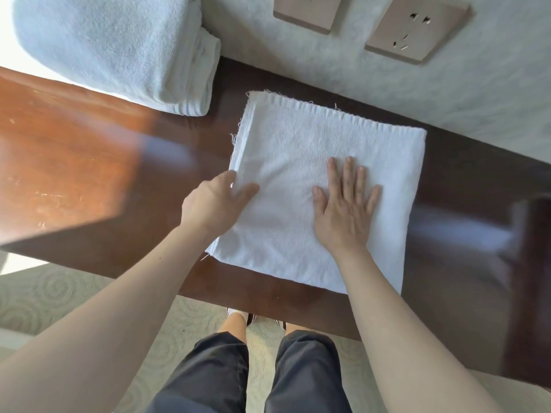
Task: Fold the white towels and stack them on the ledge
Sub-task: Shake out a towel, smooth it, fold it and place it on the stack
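Head view, towel: a white towel (313, 186) is laid folded into a rough square on the dark wooden ledge (89, 162), its frayed hem turned toward the wall and its near edge close to the front of the ledge.
Head view, right hand: the right hand (346, 204) is pressed flat on the towel with the fingers spread; it is judged to be there to pin the layers and smooth the nap while the other side is handled.
Head view, left hand: the left hand (217, 201) is set at the towel's left edge, thumb on top and fingers curled at the side; whether the edge is pinched or only pushed square cannot be told.
Head view, stack: a pile of folded towels (119, 49) is kept at the far left of the ledge, apart from the towel being worked, so that room for folding is left beside it.
Head view, step: the fold is judged nearly done, with the move onto the pile not yet made.
Head view, surface: the ledge is polished and glossy, lit bright orange-brown at the left and shadowed at the right.
Head view, room: a pale textured wall (417, 93) carries two sockets (417, 28); patterned carpet (59, 293) is seen below, with the person's dark trousers (307, 380).
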### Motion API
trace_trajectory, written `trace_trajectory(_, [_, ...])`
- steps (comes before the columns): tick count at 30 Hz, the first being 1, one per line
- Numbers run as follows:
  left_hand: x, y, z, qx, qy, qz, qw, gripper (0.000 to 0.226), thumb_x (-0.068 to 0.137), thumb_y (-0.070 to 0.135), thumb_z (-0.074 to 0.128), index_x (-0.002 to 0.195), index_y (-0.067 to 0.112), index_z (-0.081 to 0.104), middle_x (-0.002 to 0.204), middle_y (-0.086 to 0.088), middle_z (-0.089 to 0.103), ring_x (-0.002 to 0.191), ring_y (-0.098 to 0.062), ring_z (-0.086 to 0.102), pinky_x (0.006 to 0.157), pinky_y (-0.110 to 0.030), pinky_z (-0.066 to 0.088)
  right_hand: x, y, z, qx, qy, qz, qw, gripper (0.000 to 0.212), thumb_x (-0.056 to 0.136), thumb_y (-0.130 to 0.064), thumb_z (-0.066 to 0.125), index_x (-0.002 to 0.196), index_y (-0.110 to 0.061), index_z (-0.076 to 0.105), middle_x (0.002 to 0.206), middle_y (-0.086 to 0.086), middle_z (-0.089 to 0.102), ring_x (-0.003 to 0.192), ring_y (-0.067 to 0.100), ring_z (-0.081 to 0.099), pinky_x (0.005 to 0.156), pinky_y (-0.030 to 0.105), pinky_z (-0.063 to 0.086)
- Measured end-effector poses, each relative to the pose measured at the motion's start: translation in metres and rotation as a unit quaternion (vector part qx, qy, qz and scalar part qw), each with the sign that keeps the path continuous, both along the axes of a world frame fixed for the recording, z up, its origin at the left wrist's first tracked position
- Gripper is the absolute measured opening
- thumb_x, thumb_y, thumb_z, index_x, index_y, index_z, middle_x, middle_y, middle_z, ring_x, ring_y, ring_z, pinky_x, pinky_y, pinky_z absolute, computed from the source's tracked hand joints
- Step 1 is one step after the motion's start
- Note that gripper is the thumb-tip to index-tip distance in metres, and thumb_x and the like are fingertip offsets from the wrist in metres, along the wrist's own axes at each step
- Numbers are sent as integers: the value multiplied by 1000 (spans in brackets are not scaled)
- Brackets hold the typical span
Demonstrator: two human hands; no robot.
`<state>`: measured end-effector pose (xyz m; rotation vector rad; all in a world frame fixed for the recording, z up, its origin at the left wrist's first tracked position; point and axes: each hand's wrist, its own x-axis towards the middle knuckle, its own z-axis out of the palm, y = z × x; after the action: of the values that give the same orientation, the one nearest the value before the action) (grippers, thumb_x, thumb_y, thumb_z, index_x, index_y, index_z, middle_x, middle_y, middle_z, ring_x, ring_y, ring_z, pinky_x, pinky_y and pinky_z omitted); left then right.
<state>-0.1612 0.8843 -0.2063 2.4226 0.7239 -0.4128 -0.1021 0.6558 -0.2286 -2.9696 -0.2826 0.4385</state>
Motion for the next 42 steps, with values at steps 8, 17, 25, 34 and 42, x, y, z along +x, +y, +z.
trace_trajectory(8, [-18, -1, -8, 74, -42, 49, 995, 40, 99, 65, 43, 104, 25, 48, 77, 2, 61, 72, -31, 54, 60, -37, 34, -18, -41, 11, -26, -50, 34, 998, 66, 104, -56, 9, 163, -26, 5, 170, 4, -2, 156, 26, -8, 124, 55, -6])
trace_trajectory(17, [-19, -59, -2, 146, -189, 80, 968, 45, 102, 20, 54, 146, 14, 48, 148, -9, 48, 139, -32, 39, 113, -43, 28, -27, -49, -5, -46, -78, 39, 995, 63, 107, -51, 18, 163, -24, 4, 170, 10, 2, 157, 30, -4, 124, 58, -1])
trace_trajectory(25, [12, -100, -34, 135, -160, -323, 923, 62, 107, 53, 29, 163, 26, 19, 170, 2, 12, 158, -22, 4, 128, -46, 7, -28, -56, -17, 1, -136, 35, 990, 60, 107, -43, 26, 162, -24, 14, 170, 7, 9, 157, 26, 3, 124, 57, 8])
trace_trajectory(34, [45, -59, -37, 164, -109, -185, 963, 67, 105, 61, 20, 163, 33, 6, 171, 9, 1, 157, -16, -7, 127, -42, -6, -28, -57, -25, 28, -153, 20, 988, 61, 106, -42, 28, 162, -26, 13, 170, 5, 8, 157, 25, 4, 124, 57, 10])
trace_trajectory(42, [109, -73, -20, 177, -111, -185, 960, 69, 102, 63, 15, 163, 32, 3, 171, -1, -3, 156, -30, -14, 125, -46, -14, -27, -54, -26, 11, -154, 21, 988, 63, 104, -47, 24, 162, -24, 16, 170, 7, 9, 157, 27, 5, 124, 58, 9])
